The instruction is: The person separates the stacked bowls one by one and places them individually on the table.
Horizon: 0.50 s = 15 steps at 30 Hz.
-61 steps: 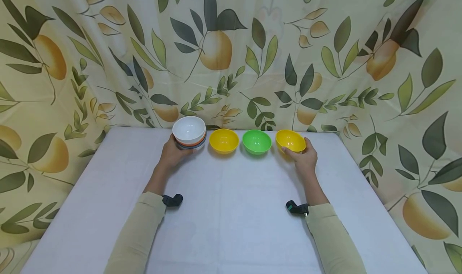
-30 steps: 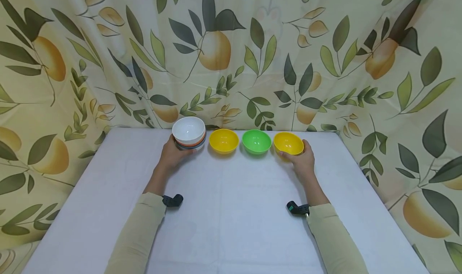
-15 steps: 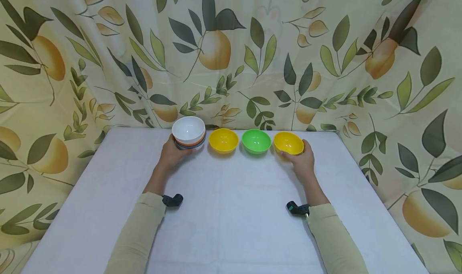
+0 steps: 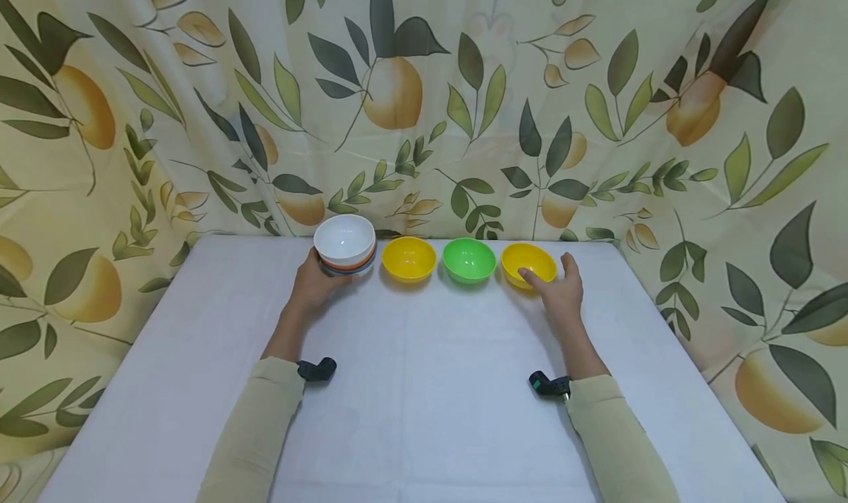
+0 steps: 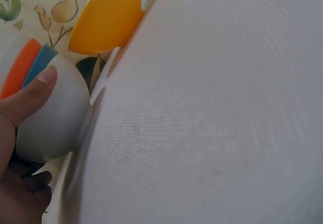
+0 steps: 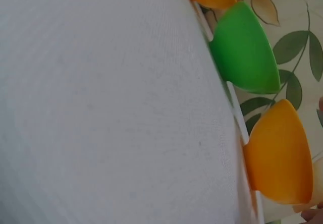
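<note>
At the table's far edge, my left hand (image 4: 311, 278) grips a stack of nested bowls (image 4: 344, 239). White is on top, with orange and blue rims below it. In the left wrist view the thumb (image 5: 38, 95) presses the stack's side, and a pale bowl (image 5: 60, 113) forms its outside. A yellow bowl (image 4: 408, 260), a green bowl (image 4: 469, 261) and another yellow bowl (image 4: 517, 260) stand upright in a row to the right. My right hand (image 4: 562, 289) is spread beside the last one, its thumb overlapping the near rim in the head view. The right wrist view shows only fingertips (image 6: 314, 216) near that bowl (image 6: 280, 156).
A white cloth (image 4: 424, 385) covers the table. Directly behind the bowls hangs a curtain (image 4: 424, 157) printed with fruit and leaves. Small black cameras are strapped to both wrists, the left camera (image 4: 318, 369) and the right camera (image 4: 548, 384).
The rightmost yellow bowl shifted slightly left towards the green one with my right hand on it. Since then the right fingers have spread and let go. My left hand keeps holding the stack.
</note>
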Available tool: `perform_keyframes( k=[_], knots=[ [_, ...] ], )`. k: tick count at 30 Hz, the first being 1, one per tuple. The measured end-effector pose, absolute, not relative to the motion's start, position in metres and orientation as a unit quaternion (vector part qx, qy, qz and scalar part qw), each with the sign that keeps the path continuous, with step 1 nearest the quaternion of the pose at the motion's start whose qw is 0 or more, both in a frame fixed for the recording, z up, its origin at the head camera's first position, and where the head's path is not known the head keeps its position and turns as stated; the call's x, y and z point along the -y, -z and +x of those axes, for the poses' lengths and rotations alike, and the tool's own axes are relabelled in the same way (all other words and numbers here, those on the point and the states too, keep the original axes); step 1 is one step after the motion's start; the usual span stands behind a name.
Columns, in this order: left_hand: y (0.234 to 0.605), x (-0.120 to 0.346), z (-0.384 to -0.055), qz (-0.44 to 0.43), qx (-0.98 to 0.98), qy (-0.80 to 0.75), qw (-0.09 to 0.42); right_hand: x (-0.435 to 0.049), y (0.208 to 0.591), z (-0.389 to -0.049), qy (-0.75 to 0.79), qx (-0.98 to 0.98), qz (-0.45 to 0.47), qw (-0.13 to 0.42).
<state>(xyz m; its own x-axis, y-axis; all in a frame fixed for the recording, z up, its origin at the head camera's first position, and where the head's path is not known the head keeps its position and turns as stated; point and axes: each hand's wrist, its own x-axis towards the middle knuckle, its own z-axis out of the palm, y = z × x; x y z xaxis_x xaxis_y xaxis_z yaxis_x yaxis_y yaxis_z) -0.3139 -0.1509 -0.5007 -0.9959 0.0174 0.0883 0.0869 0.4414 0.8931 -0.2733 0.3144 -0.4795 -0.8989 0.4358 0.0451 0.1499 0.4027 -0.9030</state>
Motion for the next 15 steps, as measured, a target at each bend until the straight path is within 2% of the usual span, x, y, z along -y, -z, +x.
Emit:
perform_keyframes(
  k=[6, 15],
  knots=[
    [0.502, 0.151, -0.313, -0.029, 0.845, 0.533, 0.037, -0.305, 0.462, -0.269, -0.491, 0.839, -0.153, 0.176],
    [0.504, 0.151, -0.315, -0.037, 0.840, 0.539, 0.043, -0.260, 0.438, -0.268, -0.489, 0.849, -0.067, 0.187]
  ],
)
